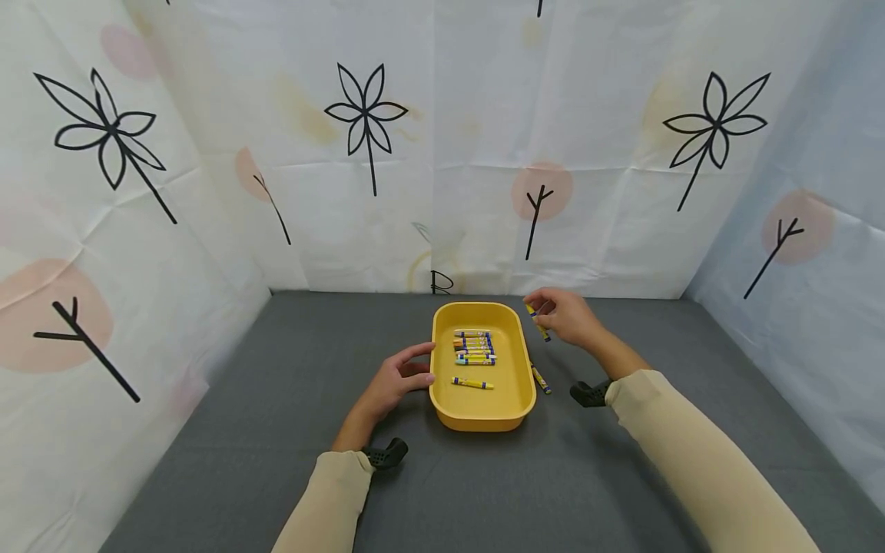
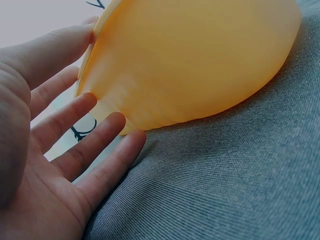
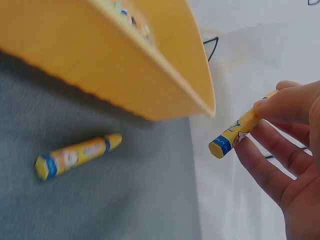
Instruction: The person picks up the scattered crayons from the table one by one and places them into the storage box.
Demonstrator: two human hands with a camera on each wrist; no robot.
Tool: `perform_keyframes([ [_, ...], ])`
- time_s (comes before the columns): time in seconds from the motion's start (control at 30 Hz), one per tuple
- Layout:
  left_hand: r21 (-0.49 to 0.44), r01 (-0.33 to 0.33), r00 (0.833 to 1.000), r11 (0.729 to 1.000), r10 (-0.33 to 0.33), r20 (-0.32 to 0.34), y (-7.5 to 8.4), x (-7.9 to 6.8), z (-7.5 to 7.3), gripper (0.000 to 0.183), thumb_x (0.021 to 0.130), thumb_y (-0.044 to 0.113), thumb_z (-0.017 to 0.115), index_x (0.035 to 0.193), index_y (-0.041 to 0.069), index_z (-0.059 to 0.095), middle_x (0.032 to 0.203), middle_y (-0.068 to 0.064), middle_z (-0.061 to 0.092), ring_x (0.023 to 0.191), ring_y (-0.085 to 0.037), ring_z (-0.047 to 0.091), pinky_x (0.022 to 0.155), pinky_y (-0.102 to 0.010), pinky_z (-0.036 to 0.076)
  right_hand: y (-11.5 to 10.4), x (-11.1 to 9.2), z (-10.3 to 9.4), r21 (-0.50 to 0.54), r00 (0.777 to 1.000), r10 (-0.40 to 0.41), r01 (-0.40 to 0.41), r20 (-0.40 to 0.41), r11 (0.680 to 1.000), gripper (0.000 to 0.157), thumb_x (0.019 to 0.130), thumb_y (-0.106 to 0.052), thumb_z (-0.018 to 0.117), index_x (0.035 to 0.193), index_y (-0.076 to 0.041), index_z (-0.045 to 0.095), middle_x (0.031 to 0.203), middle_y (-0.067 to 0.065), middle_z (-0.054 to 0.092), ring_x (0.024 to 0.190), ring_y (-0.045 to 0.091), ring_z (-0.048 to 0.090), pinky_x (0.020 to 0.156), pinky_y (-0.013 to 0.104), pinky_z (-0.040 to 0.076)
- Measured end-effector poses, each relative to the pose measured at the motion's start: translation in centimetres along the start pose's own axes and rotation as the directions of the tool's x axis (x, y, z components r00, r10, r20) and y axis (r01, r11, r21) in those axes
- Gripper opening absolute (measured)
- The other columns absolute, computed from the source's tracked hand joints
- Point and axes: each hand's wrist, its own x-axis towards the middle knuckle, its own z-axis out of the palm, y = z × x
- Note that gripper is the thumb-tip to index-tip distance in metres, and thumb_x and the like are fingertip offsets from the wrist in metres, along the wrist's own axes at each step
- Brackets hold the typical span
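A yellow plastic tray [image 1: 482, 422] stands on the grey cloth, with a row of several crayons [image 1: 474, 353] inside and a single yellow crayon [image 1: 472, 383] lying apart, nearer its front. My left hand [image 1: 397, 384] touches the tray's left side; in the left wrist view its fingers [image 2: 107, 130] are fairly straight, with the thumb by the rim. Beyond the right rim, my right hand [image 1: 568, 316] pinches a yellow crayon with blue bands [image 3: 235, 132] between thumb and fingers, raised off the cloth. Another yellow crayon [image 3: 77, 156] lies on the cloth beside the tray's right wall.
Grey cloth [image 1: 276, 476] covers the table around the tray. White printed fabric [image 1: 477, 100] with flowers and twigs hangs behind and along both sides. A dark band [image 1: 590, 394] is on the right wrist, and another [image 1: 387, 454] on the left.
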Motion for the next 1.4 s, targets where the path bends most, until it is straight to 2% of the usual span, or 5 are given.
perform_keyframes([
  [0.27, -0.011, 0.002, 1.000, 1.000, -0.002, 0.019, 0.3, -0.1, 0.0, 0.060, 0.090, 0.016, 0.071, 0.145, 0.010, 0.047, 0.146, -0.011, 0.045, 0.121, -0.032, 0.054, 0.096, -0.042, 0.048, -2.1, 1.6, 1.6, 0.017, 0.998, -0.053, 0.053, 0.028, 0.998, 0.031, 0.090, 0.004, 0.062, 0.121, 0.001, 0.063, 0.114, 0.017, 0.061, 0.096, 0.029, 0.059, 0.078, 0.042, 0.053],
  [0.53, -0.003, 0.005, 1.000, 1.000, -0.005, -0.011, 0.1, 0.0, 0.1, 0.055, 0.089, 0.015, 0.072, 0.141, 0.019, 0.053, 0.142, -0.005, 0.050, 0.116, -0.027, 0.058, 0.096, -0.042, 0.048, -3.8, 2.8, 3.2, 0.004, 0.996, -0.062, 0.062, 0.068, 0.998, 0.030, 0.089, 0.004, 0.063, 0.118, -0.004, 0.066, 0.107, 0.013, 0.063, 0.096, 0.027, 0.058, 0.082, 0.042, 0.051],
  [0.8, -0.023, 0.003, 1.000, 1.000, -0.003, 0.005, 0.3, 0.0, 0.0, 0.057, 0.090, 0.015, 0.071, 0.143, 0.014, 0.050, 0.144, -0.009, 0.047, 0.119, -0.030, 0.056, 0.096, -0.042, 0.048, -4.4, 3.5, 5.0, -0.042, 0.986, -0.100, 0.106, 0.136, 0.993, 0.031, 0.089, 0.004, 0.064, 0.119, -0.002, 0.065, 0.103, 0.010, 0.064, 0.095, 0.025, 0.059, 0.082, 0.040, 0.051],
  [1.1, -0.028, 0.019, 0.998, 0.999, -0.017, 0.053, 0.4, 0.1, -0.3, 0.060, 0.093, 0.010, 0.066, 0.147, 0.006, 0.041, 0.149, -0.017, 0.040, 0.124, -0.037, 0.050, 0.097, -0.043, 0.047, -5.1, 4.2, 6.9, -0.045, 0.950, -0.095, 0.113, 0.297, 0.993, 0.032, 0.086, 0.007, 0.063, 0.114, -0.006, 0.068, 0.100, 0.006, 0.064, 0.091, 0.021, 0.059, 0.082, 0.035, 0.051],
  [1.4, -0.031, -0.005, 0.997, 1.000, 0.007, 0.076, 3.2, -1.0, 0.0, 0.058, 0.093, 0.004, 0.064, 0.146, -0.003, 0.039, 0.148, -0.024, 0.039, 0.122, -0.041, 0.051, 0.094, -0.040, 0.049, -5.4, 4.2, 7.9, -0.025, 0.893, -0.155, 0.182, 0.422, 0.983, 0.033, 0.082, 0.015, 0.064, 0.107, -0.005, 0.070, 0.097, 0.009, 0.065, 0.088, 0.021, 0.059, 0.078, 0.032, 0.052],
])
